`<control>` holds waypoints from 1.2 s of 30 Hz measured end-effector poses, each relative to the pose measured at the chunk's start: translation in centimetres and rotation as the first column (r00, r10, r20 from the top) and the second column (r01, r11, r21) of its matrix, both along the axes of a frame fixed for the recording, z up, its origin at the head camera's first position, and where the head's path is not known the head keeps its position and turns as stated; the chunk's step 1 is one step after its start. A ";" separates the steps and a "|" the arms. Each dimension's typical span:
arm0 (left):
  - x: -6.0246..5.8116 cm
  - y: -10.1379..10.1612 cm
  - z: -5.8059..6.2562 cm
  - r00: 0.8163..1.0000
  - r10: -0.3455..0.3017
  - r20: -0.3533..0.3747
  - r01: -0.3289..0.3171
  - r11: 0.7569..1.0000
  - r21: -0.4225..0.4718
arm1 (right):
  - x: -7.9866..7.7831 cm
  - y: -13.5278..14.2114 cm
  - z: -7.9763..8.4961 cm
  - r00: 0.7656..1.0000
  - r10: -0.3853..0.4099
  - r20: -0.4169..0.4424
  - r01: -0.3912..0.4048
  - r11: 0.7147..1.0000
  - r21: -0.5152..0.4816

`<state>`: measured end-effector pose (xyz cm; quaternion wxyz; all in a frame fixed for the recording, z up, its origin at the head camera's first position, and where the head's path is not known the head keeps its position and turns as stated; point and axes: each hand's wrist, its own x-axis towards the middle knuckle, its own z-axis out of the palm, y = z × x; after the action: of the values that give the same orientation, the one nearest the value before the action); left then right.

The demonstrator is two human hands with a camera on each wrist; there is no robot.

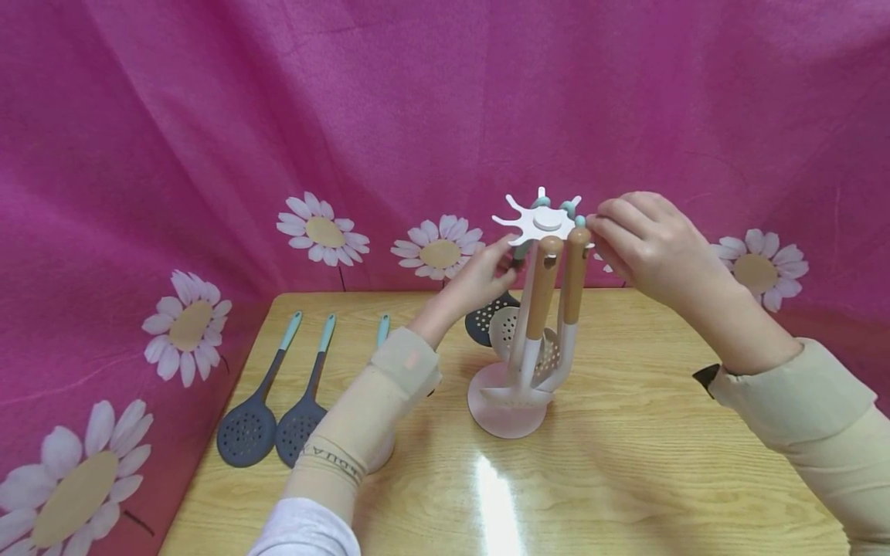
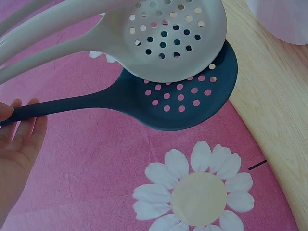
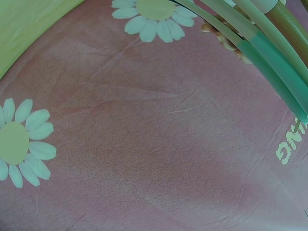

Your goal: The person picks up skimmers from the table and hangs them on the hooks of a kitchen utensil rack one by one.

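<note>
Two hands work at a utensil stand (image 1: 506,422), which stands toward the far edge of the wooden table (image 1: 660,432). The left hand (image 1: 480,279) pinches the handle of a dark slotted skimmer (image 2: 132,102), thumb on one side and fingers on the other. The skimmer lies on the stand's far left side, its long axis close to upright, bowl low by the far edge and handle rising toward the white hook rack (image 1: 531,224). The left hand is nearer that handle's middle; the right hand (image 1: 650,245) is across the rack, fingers curled by its right rim beside a teal handle end (image 1: 580,222). Whether it grips anything I cannot tell. The hands are apart, with the rack between them.

A pale slotted skimmer (image 2: 118,30) overlaps the dark bowl, and two wooden-handled utensils (image 1: 541,301) hang on the near side. Along the table's left edge lie two more dark skimmers (image 1: 246,409), plus a third teal-handled utensil (image 1: 384,327) partly behind the left arm.
</note>
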<state>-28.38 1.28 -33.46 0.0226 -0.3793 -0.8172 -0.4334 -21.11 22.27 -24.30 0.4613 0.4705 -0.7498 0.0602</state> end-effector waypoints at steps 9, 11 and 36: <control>0.1 -1.1 -0.1 0.996 0.048 -0.077 -0.046 0.998 0.034 | 0.0 0.1 0.0 1.000 0.001 0.003 -0.001 1.000 -0.002; -0.1 -1.7 -0.3 0.983 0.085 -0.161 -0.079 0.996 0.046 | 0.0 0.1 -0.1 1.000 0.001 0.003 -0.001 1.000 -0.002; -2.8 -12.6 -11.7 0.708 0.705 0.053 -0.590 0.631 -0.504 | 0.0 0.1 -0.2 1.000 0.011 0.013 -0.011 1.000 -0.008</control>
<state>-31.13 -11.32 -45.16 -0.0115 0.0046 -0.9715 -0.2368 -21.13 22.36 -24.48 0.4579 0.4727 -0.7498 0.0686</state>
